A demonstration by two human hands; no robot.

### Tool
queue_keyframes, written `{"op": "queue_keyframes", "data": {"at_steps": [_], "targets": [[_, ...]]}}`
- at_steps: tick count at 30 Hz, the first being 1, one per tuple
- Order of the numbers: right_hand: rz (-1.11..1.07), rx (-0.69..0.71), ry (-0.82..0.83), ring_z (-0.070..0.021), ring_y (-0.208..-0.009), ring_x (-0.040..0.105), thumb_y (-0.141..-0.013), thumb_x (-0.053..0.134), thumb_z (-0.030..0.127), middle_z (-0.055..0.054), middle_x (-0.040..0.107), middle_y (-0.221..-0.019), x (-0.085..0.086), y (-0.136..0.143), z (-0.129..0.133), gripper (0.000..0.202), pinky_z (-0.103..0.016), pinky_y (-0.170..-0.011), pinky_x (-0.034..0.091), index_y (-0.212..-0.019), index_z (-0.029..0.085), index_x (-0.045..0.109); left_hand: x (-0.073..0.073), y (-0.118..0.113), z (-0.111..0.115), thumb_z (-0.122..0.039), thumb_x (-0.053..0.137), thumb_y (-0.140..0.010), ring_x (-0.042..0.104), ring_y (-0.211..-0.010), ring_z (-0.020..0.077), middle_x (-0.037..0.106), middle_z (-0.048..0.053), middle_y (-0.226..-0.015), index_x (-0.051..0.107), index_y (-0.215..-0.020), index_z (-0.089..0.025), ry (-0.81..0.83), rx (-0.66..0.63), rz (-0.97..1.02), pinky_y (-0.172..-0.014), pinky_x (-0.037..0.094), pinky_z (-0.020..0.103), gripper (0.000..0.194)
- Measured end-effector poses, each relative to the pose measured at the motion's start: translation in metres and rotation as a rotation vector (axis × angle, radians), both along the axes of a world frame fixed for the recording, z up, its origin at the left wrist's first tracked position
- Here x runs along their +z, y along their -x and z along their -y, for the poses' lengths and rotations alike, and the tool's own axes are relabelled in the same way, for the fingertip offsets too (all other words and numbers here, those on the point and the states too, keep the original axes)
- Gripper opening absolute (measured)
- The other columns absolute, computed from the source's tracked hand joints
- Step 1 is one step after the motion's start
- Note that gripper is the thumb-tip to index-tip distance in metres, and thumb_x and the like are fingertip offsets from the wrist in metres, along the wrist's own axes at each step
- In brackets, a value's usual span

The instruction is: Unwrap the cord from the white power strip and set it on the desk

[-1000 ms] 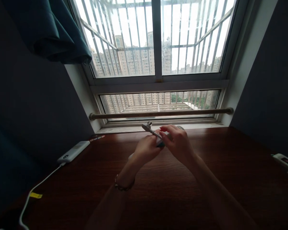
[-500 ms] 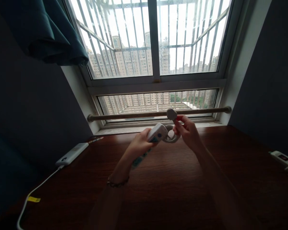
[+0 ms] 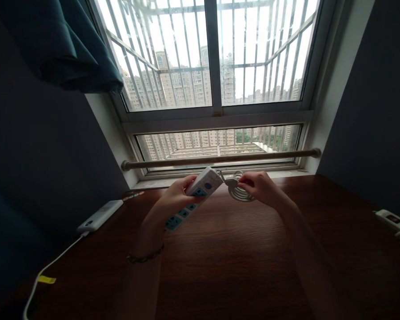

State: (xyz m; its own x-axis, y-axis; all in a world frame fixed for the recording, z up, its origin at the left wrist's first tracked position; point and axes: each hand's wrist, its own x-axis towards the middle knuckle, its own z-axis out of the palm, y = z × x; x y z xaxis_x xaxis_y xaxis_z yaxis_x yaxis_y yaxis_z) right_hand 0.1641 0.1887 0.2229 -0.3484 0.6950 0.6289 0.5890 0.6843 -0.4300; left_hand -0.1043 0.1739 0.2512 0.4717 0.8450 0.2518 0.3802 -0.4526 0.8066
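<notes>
My left hand (image 3: 176, 195) grips a white power strip (image 3: 214, 178) with teal sockets and a round blue button, tilted with its button end up toward the window. Between my hands hangs the strip's pale cord (image 3: 242, 194), wound in a coil. The fingertips of my right hand (image 3: 258, 187) pinch the grey plug (image 3: 231, 182) at the cord's end, in front of the coil. Part of the strip is hidden behind my left fingers.
On the left of the brown wooden table (image 3: 226, 258) lies a white power bank (image 3: 100, 216) with a white cable (image 3: 58, 256). Another white power strip (image 3: 394, 221) lies at the right edge. Behind runs a rail (image 3: 270, 155) before the window.
My right hand has lowered the plug from above the coil to beside the strip's end. The left hand has moved left and turned the strip, showing more of its sockets.
</notes>
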Motion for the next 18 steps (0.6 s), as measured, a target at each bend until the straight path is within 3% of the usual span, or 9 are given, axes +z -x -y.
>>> {"op": "queue_keyframes", "data": {"at_steps": [5, 8, 13, 16, 18], "targets": [[-0.016, -0.025, 0.036, -0.0126, -0.058, 0.049, -0.078, 0.066, 0.018, 0.003, 0.056, -0.064, 0.0, -0.009, 0.0, 0.009, -0.023, -0.053, 0.032, -0.073, 0.015, 0.06, -0.002, -0.002, 0.0, -0.028, 0.07, -0.069, 0.056, -0.091, 0.023, 0.062, 0.005, -0.101, 0.055, -0.112, -0.014, 0.026, 0.017, 0.041, -0.073, 0.042, 0.027, 0.047], [-0.028, -0.079, 0.045, -0.0119, -0.055, 0.047, -0.07, 0.076, 0.017, 0.005, 0.052, -0.061, 0.001, -0.013, -0.001, 0.024, -0.023, -0.051, 0.031, -0.071, 0.016, 0.051, -0.002, -0.002, 0.001, -0.029, 0.073, -0.068, 0.057, -0.09, 0.0229, 0.063, 0.005, -0.1, 0.054, -0.115, -0.015, 0.07, 0.049, 0.112, -0.072, 0.044, 0.027, 0.052], [-0.074, -0.295, 0.046, -0.017, -0.067, 0.052, -0.059, 0.086, 0.028, 0.002, 0.057, -0.074, 0.0, -0.012, -0.007, 0.05, -0.025, -0.056, 0.035, -0.094, 0.016, 0.052, 0.0, -0.004, 0.008, -0.027, 0.077, -0.067, 0.059, -0.085, 0.0181, 0.064, 0.002, -0.095, 0.054, -0.115, -0.02, 0.135, 0.043, 0.251, -0.067, 0.045, 0.022, 0.054], [-0.162, -0.286, 0.229, -0.0172, -0.064, 0.051, -0.063, 0.08, 0.031, 0.0, 0.057, -0.068, -0.001, -0.012, -0.009, 0.031, -0.026, -0.055, 0.034, -0.079, 0.013, 0.06, 0.002, -0.007, 0.013, -0.024, 0.078, -0.067, 0.058, -0.083, 0.0152, 0.064, 0.001, -0.094, 0.056, -0.113, -0.02, 0.113, 0.025, 0.277, -0.067, 0.045, 0.02, 0.051], [-0.347, -0.176, 0.431, -0.0134, -0.055, 0.046, -0.065, 0.077, 0.03, 0.001, 0.052, -0.06, -0.002, -0.014, -0.01, 0.025, -0.024, -0.049, 0.03, -0.069, 0.013, 0.06, 0.004, -0.007, 0.017, -0.023, 0.078, -0.067, 0.058, -0.083, 0.0146, 0.064, 0.001, -0.094, 0.055, -0.113, -0.02, 0.126, 0.008, 0.29, -0.068, 0.045, 0.02, 0.052]]}}
